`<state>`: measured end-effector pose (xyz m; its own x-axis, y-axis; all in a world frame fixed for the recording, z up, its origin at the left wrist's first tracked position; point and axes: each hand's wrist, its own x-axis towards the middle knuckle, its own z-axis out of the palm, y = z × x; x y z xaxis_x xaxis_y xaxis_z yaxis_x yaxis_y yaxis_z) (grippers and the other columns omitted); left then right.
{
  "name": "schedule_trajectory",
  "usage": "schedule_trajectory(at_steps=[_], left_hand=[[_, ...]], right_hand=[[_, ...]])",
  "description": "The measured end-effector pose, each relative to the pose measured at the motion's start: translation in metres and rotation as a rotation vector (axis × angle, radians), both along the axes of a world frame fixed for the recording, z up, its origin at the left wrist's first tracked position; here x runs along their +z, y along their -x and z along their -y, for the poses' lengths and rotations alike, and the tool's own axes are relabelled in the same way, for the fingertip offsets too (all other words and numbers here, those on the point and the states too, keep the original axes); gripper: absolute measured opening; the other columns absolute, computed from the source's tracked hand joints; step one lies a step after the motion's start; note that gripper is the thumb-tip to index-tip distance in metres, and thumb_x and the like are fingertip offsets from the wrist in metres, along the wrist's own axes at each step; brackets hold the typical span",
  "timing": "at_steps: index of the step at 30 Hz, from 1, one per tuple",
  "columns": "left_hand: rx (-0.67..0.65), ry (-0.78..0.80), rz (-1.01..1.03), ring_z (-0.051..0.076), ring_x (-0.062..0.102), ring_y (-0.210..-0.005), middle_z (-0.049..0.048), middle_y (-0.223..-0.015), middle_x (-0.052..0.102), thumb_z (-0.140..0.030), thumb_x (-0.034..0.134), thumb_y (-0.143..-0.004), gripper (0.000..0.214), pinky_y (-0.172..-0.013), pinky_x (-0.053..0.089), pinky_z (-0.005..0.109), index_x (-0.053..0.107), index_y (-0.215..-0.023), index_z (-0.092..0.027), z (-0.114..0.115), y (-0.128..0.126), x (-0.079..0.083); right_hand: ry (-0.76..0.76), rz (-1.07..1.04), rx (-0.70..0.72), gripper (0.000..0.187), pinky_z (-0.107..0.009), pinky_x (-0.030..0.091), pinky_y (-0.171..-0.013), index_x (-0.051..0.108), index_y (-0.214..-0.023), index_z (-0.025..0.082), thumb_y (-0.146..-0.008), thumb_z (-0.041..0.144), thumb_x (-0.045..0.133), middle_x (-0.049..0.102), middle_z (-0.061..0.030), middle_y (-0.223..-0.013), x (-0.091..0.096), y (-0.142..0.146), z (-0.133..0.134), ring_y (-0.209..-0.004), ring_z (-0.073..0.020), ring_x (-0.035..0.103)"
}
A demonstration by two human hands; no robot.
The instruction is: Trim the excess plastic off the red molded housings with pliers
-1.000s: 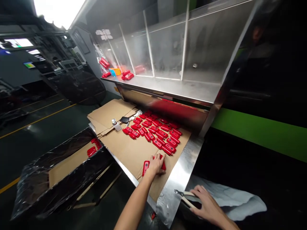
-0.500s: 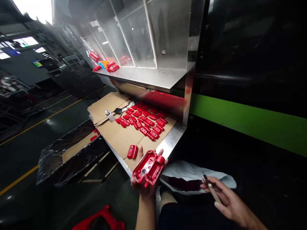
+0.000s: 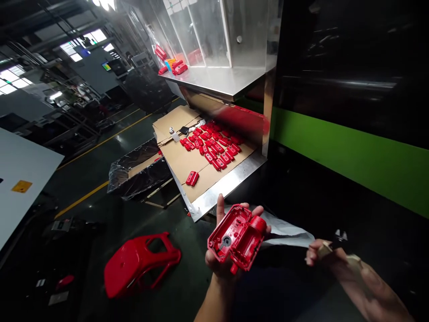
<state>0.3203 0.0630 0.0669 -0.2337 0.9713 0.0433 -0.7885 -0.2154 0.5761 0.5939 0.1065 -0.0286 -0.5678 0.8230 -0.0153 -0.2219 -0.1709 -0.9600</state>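
Note:
My left hand [image 3: 219, 267] is under a red plastic housing [image 3: 236, 233], holding it with its hollow side up. Ribs, a round dark insert and a long side channel show inside it. Its fingers stick out past the far edge. At the right, slightly blurred, my right hand [image 3: 372, 281] is wrapped round small nippers [image 3: 341, 235] with cream handles; their metal jaws stand apart, pointing away. The nippers are well clear of the housing. A single red housing [image 3: 192, 178] lies on the cardboard sheet [image 3: 174, 163] beyond my left hand.
Several red housings [image 3: 217, 147] crowd the back of the cardboard-covered table. Above it runs a metal shelf [image 3: 214, 82] with more red parts [image 3: 179, 67]. A large red frame-like part [image 3: 134, 264] is low at the left. A plastic-lined box [image 3: 134, 174] stands beside the table.
My view has swung so the table sits higher, and the red frame-like part shows more fully. Both hands have shifted right, the housing still in the left. The nippers' jaws now show spread apart.

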Motion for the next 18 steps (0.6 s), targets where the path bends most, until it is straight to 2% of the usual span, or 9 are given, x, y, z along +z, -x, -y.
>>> schedule_trajectory(at_steps=[3,6,8,9,11,14,16,18], left_hand=[[-0.006,-0.015,-0.010,0.048,0.030,-0.140,0.0133,-0.154,0.036,-0.075,0.067,-0.065,0.108,-0.113,0.026,0.068,0.019,-0.152,-0.034,0.004,-0.009,0.004],[-0.012,0.016,0.007,0.049,0.030,-0.140,0.0114,-0.157,0.031,-0.077,0.067,-0.065,0.107,-0.112,0.024,0.070,0.017,-0.152,-0.039,0.006,-0.017,0.012],[-0.007,0.029,0.057,0.050,0.030,-0.139,0.0107,-0.158,0.029,-0.075,0.072,-0.063,0.109,-0.110,0.024,0.073,0.015,-0.151,-0.044,0.006,-0.021,0.016],[-0.001,0.029,0.085,0.050,0.030,-0.139,0.0105,-0.158,0.029,-0.074,0.074,-0.062,0.111,-0.109,0.024,0.074,0.014,-0.151,-0.045,0.006,-0.023,0.018],[-0.001,0.020,0.135,0.051,0.031,-0.138,0.0104,-0.158,0.029,-0.070,0.078,-0.060,0.113,-0.108,0.025,0.076,0.013,-0.150,-0.047,0.005,-0.025,0.019],[-0.012,-0.001,0.171,0.051,0.033,-0.137,0.0104,-0.157,0.030,-0.066,0.080,-0.060,0.114,-0.107,0.025,0.076,0.013,-0.150,-0.047,0.002,-0.026,0.019],[-0.018,-0.008,0.170,0.050,0.034,-0.137,0.0105,-0.156,0.032,-0.064,0.082,-0.060,0.114,-0.107,0.025,0.076,0.014,-0.150,-0.047,0.000,-0.027,0.019],[-0.015,-0.010,0.162,0.049,0.035,-0.137,0.0108,-0.154,0.035,-0.065,0.082,-0.059,0.114,-0.108,0.025,0.075,0.015,-0.150,-0.047,-0.001,-0.028,0.021]], right_hand=[[0.055,0.107,-0.126,0.045,-0.041,0.057,-0.080,0.066,-0.119,0.026,-0.097,0.049,0.033,0.062,-0.0144,-0.114,0.015,-0.001,0.003,-0.096,-0.0308,0.062],[0.146,0.222,-0.234,0.049,-0.033,0.050,-0.057,0.068,-0.106,0.022,-0.091,0.060,0.039,0.061,-0.0122,-0.091,0.039,0.003,0.013,-0.075,-0.0242,0.056],[0.128,0.235,-0.237,0.053,-0.031,0.046,-0.049,0.068,-0.101,0.023,-0.089,0.063,0.037,0.058,-0.0100,-0.083,0.048,0.004,0.016,-0.067,-0.0217,0.052],[0.084,0.217,-0.206,0.052,-0.031,0.047,-0.049,0.068,-0.102,0.024,-0.089,0.062,0.036,0.059,-0.0097,-0.083,0.048,0.003,0.016,-0.067,-0.0219,0.053],[-0.040,0.145,-0.135,0.047,-0.034,0.055,-0.054,0.067,-0.108,0.027,-0.094,0.053,0.031,0.062,-0.0103,-0.091,0.042,-0.002,0.011,-0.072,-0.0245,0.059],[-0.195,0.079,-0.061,0.050,-0.043,0.061,-0.077,0.062,-0.123,0.026,-0.097,0.042,0.023,0.063,-0.0139,-0.112,0.029,-0.009,0.004,-0.094,-0.0321,0.065],[-0.240,0.095,-0.046,0.053,-0.047,0.056,-0.093,0.057,-0.131,0.022,-0.097,0.042,0.022,0.060,-0.0165,-0.124,0.027,-0.010,0.003,-0.110,-0.0364,0.062],[-0.199,0.123,-0.055,0.056,-0.049,0.047,-0.106,0.052,-0.138,0.019,-0.097,0.043,0.022,0.057,-0.0177,-0.130,0.033,-0.006,0.006,-0.122,-0.0387,0.055]])
